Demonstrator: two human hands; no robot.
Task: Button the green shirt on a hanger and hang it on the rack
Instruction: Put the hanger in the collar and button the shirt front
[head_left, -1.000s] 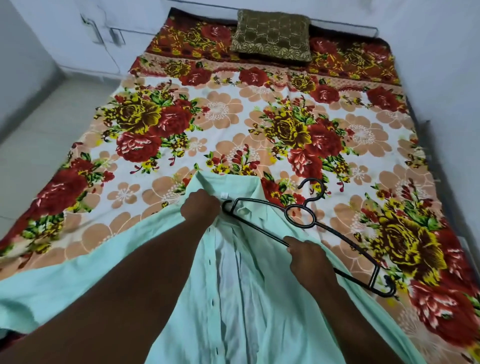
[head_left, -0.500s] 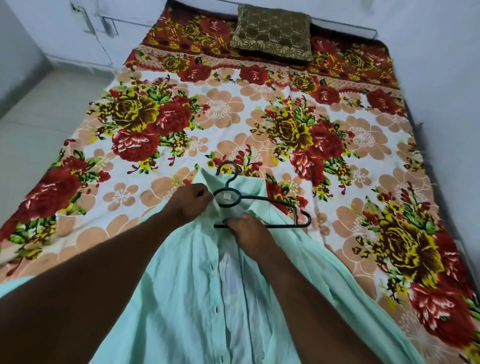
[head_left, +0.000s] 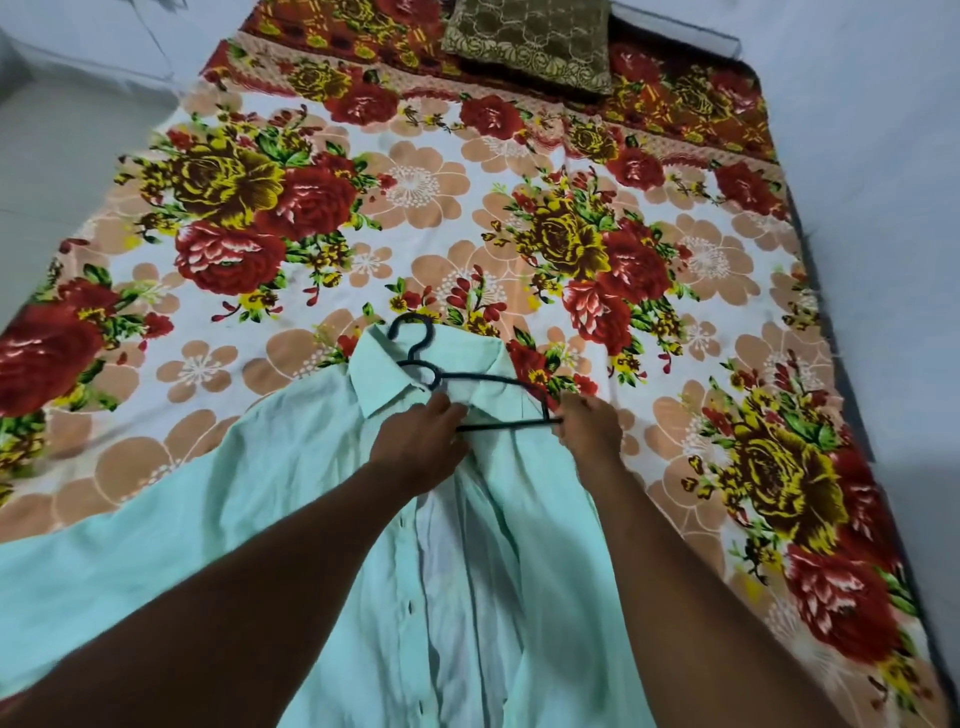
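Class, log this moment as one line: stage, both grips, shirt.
stage: fitting hanger | left grip: on shirt by collar | right grip: holds hanger end | shirt: unbuttoned, on bed

Nothing readable is showing anywhere: the green shirt, the black hanger, the flowered bedsheet and the brown cushion are bearing only colour and pattern

A floral bedsheet covers the bed, with 1 olive-brown cushion at its far end.
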